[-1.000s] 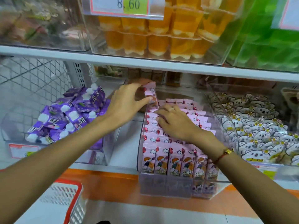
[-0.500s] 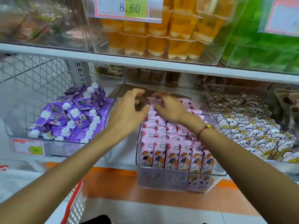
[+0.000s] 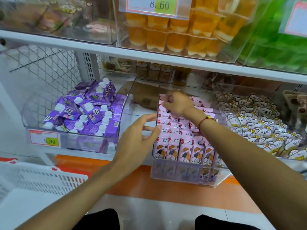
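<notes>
Pink snack packs (image 3: 182, 135), printed with a cartoon child and a red balloon, fill a clear bin (image 3: 182, 177) on the lower shelf (image 3: 86, 155), standing upright in close rows from front wall to back. The right hand (image 3: 178, 102) reaches over the rows to the rear of the bin, its fingers bent down among the rearmost packs; whether they grip 1 of them cannot be told. A red bracelet (image 3: 203, 121) circles that wrist. The left hand (image 3: 137, 135) hovers just outside the bin's left wall, fingers loosely spread and holding nothing, with the fingertips (image 3: 158, 127) touching the wall near its top edge. Left of this bin, apart from it, a 2nd clear bin holds a loose heap of purple cartons (image 3: 89, 112) with white caps, and its front bears a price tag (image 3: 44, 140) reading 9.90. To the right lies a bin of koala-printed packs (image 3: 265, 123). On the shelf above, orange jelly cups (image 3: 179, 35) sit behind a tag (image 3: 157, 4) marked 8.60. A white slatted basket (image 3: 41, 180) with red trim stands at lower left.
</notes>
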`<action>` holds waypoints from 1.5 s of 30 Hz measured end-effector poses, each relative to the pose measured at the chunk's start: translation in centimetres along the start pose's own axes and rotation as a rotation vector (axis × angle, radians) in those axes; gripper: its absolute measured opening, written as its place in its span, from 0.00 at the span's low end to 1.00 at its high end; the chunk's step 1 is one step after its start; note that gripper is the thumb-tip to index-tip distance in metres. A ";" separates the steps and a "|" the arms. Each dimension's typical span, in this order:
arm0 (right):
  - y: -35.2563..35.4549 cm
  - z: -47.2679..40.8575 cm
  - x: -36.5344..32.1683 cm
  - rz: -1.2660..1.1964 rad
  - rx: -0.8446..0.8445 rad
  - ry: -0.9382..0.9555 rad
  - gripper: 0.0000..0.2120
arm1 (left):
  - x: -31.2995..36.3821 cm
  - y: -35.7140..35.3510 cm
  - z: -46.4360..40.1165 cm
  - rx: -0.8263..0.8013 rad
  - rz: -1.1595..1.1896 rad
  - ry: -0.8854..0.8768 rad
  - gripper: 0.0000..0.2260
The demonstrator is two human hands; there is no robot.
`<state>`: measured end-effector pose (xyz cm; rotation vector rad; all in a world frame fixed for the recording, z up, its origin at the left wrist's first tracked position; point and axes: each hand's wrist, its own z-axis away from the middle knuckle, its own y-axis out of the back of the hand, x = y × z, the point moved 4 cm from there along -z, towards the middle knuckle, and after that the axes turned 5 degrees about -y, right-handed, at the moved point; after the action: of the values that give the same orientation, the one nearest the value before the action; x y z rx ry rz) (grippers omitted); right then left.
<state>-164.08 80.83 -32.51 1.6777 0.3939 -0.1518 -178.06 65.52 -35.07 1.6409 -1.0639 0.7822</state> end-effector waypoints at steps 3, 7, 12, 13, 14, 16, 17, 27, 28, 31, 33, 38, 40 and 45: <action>0.9 0.7 -0.1 -0.368 0.099 -0.056 0.09 | 0.1 0.1 -0.1 -0.017 0.005 0.010 0.13; 3.2 4.4 -0.4 -0.775 0.434 -0.021 0.06 | 0.2 0.1 -0.2 -0.027 0.037 0.025 0.10; 5.9 10.0 0.7 -1.065 0.675 -0.078 0.04 | 1.2 0.4 -0.5 0.053 -0.016 -0.057 0.17; 6.2 10.9 1.1 -1.125 0.662 -0.123 0.04 | 2.2 0.5 -0.8 0.084 -0.038 -0.130 0.18; 6.3 11.6 1.4 -1.185 0.635 -0.168 0.04 | 3.3 0.4 -1.1 0.090 -0.057 -0.199 0.19; 6.2 12.9 2.0 -1.290 0.558 -0.235 0.03 | 5.1 -0.6 -1.5 0.009 -0.078 -0.280 0.20; 6.1 13.4 2.0 -1.330 0.511 -0.251 0.03 | 5.7 -1.2 -1.4 -0.040 -0.081 -0.292 0.21; 4.3 15.4 2.2 -1.454 0.216 -0.383 0.03 | 4.2 -2.6 1.5 -0.107 0.090 -0.259 0.24; 4.4 15.3 2.2 -1.459 0.198 -0.366 0.03 | 4.3 -2.7 1.5 -0.096 0.134 -0.247 0.23; 4.8 15.2 1.7 -1.446 0.105 -0.274 0.08 | 4.4 -2.9 1.7 -0.042 0.252 -0.225 0.20; 4.7 15.1 1.3 -1.393 0.002 -0.228 0.14 | 4.5 -2.8 1.8 -0.006 0.301 -0.218 0.17; 4.3 15.3 0.5 -1.286 -0.097 -0.137 0.08 | 4.5 -2.6 1.6 0.026 0.310 -0.249 0.12; 4.3 15.4 0.6 -1.294 -0.044 -0.122 0.06 | 4.6 -2.6 1.6 0.031 0.185 -0.297 0.14; 4.6 15.6 1.1 -1.288 0.127 -0.093 0.23 | 5.2 -2.5 1.8 0.069 -0.100 -0.436 0.17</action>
<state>-159.47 65.27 -30.86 1.2904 1.3628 -1.2033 -173.68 62.67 -32.05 1.9612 -1.2517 0.4046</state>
